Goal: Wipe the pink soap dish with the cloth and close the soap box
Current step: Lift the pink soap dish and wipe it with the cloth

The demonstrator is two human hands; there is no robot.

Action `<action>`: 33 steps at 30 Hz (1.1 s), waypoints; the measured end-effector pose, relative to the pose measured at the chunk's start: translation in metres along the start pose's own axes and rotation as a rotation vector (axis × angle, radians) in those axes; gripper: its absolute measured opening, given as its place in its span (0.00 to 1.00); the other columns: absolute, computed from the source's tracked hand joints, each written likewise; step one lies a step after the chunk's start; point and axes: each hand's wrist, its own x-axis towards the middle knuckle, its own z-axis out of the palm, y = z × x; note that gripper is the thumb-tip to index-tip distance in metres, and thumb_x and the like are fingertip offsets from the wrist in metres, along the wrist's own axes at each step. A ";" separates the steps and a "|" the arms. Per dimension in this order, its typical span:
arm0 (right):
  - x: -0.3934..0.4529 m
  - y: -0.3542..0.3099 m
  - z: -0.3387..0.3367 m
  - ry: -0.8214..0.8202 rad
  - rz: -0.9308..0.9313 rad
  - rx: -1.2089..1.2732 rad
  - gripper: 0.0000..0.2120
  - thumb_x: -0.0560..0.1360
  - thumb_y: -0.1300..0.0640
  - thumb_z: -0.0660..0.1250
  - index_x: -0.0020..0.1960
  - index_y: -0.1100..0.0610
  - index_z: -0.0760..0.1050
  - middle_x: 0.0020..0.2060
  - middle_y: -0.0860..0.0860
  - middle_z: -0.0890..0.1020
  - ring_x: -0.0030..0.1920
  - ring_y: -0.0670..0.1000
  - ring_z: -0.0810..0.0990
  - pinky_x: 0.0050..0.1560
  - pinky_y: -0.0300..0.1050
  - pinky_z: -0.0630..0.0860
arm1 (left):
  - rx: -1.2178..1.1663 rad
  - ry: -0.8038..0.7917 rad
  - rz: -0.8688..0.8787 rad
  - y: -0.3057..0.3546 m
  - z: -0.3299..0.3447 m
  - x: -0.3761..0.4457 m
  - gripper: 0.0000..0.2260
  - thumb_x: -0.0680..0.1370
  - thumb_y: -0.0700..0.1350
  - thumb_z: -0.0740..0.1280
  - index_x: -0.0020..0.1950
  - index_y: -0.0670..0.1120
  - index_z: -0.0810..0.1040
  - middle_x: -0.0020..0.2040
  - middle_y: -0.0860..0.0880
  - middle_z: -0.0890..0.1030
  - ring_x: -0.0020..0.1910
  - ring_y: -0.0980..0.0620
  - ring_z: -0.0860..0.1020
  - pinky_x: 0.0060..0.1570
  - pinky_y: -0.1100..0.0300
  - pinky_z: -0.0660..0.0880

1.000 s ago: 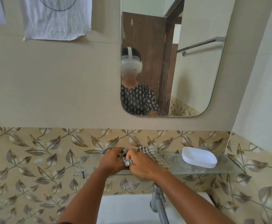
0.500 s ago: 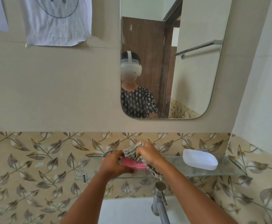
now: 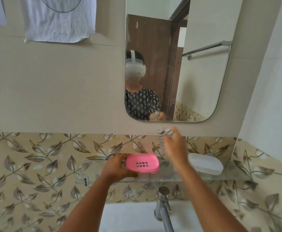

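Resting on glass shelf (image 3: 170, 177): pink soap dish (image 3: 142, 163) | leaf-tiled wall (image 3: 36, 153)

On the glass shelf (image 3: 170, 177), the soap dish (image 3: 142, 163) lies left of the lid (image 3: 205, 165), well apart.

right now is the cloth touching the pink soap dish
Apart. The head view shows the cloth bunched in the right hand, raised against the wall, with tile visible between it and the pink soap dish on the shelf.
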 end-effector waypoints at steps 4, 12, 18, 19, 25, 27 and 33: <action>-0.027 0.029 0.060 -0.243 -0.012 -0.283 0.08 0.80 0.58 0.58 0.58 0.57 0.70 0.37 0.49 0.77 0.29 0.45 0.73 0.25 0.34 0.70 | 0.011 0.001 0.006 -0.001 0.001 -0.001 0.36 0.59 0.59 0.79 0.65 0.56 0.73 0.55 0.57 0.75 0.54 0.56 0.71 0.52 0.60 0.70; -0.044 0.021 0.080 -0.494 -0.165 -0.367 0.12 0.79 0.55 0.56 0.60 0.55 0.70 0.48 0.55 0.81 0.45 0.55 0.79 0.39 0.45 0.68 | 0.011 0.045 0.028 -0.012 0.006 0.006 0.30 0.53 0.65 0.65 0.52 0.54 0.78 0.51 0.54 0.81 0.53 0.50 0.76 0.51 0.55 0.73; -0.042 0.019 0.074 -0.557 -0.157 -0.473 0.14 0.78 0.53 0.56 0.61 0.56 0.68 0.50 0.56 0.80 0.47 0.57 0.79 0.41 0.48 0.73 | 0.026 0.039 0.040 -0.016 0.008 0.010 0.25 0.55 0.63 0.65 0.48 0.54 0.78 0.48 0.54 0.81 0.51 0.49 0.76 0.50 0.54 0.74; -0.040 0.019 0.074 -0.551 -0.143 -0.491 0.14 0.78 0.53 0.56 0.62 0.57 0.68 0.50 0.57 0.80 0.48 0.58 0.79 0.41 0.49 0.72 | 0.028 0.038 0.039 -0.015 0.008 0.010 0.25 0.55 0.63 0.65 0.48 0.54 0.78 0.48 0.54 0.81 0.51 0.49 0.76 0.50 0.54 0.74; -0.035 0.021 0.068 -0.492 -0.059 -0.576 0.14 0.77 0.55 0.58 0.61 0.59 0.67 0.51 0.57 0.80 0.49 0.58 0.79 0.46 0.51 0.78 | 0.014 -0.005 0.008 -0.013 0.008 0.008 0.37 0.52 0.70 0.72 0.60 0.60 0.76 0.55 0.58 0.79 0.55 0.54 0.74 0.56 0.53 0.74; -0.033 0.025 0.064 -0.465 -0.051 -0.607 0.15 0.77 0.55 0.60 0.62 0.60 0.66 0.51 0.57 0.79 0.49 0.57 0.79 0.47 0.50 0.78 | 0.006 -0.025 0.000 -0.011 0.006 0.007 0.40 0.51 0.70 0.73 0.61 0.59 0.76 0.56 0.58 0.79 0.55 0.55 0.75 0.56 0.54 0.74; -0.034 0.027 0.068 -0.454 -0.053 -0.593 0.16 0.76 0.57 0.61 0.62 0.59 0.66 0.48 0.55 0.79 0.45 0.55 0.80 0.47 0.50 0.80 | 0.009 -0.049 -0.013 -0.008 0.003 0.006 0.42 0.50 0.70 0.71 0.63 0.58 0.74 0.59 0.56 0.78 0.56 0.53 0.74 0.58 0.53 0.73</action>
